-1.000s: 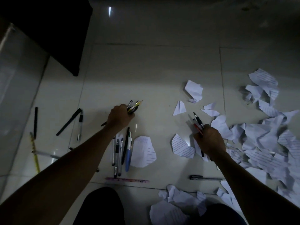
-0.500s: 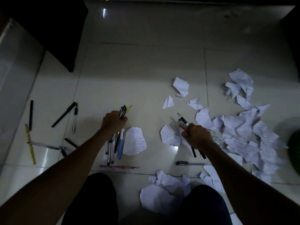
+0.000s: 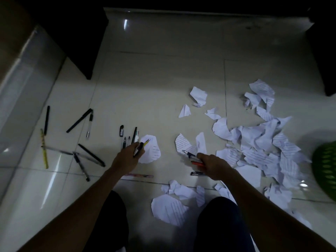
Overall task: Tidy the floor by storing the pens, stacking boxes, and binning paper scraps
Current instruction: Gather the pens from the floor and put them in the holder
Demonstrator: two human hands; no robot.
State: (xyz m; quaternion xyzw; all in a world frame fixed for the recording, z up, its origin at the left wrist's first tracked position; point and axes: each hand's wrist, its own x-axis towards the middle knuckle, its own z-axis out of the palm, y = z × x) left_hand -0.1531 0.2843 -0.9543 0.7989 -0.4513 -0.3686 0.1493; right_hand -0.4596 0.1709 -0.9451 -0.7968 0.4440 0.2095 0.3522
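Both hands are curled round pens: the left hand (image 3: 127, 158) grips one bundle (image 3: 138, 149) over a written scrap (image 3: 154, 151), and the right hand (image 3: 212, 166) clutches a second bundle (image 3: 192, 157) low above the floor. Light, stiff and slick, they would likely slide out endwise, so the loose pens (image 3: 87, 157) at left want pinching mid-barrel. Paper scraps (image 3: 263, 148) crowd the right, a dark pen (image 3: 197, 173) lies beside the right hand, and a green basket (image 3: 325, 170) sits beyond.

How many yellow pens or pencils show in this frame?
2. One long yellow pencil lies on the white tiled floor at far left. One yellow pen pokes from the bundle of pens that the left hand grips. Others may be hidden inside that grip.
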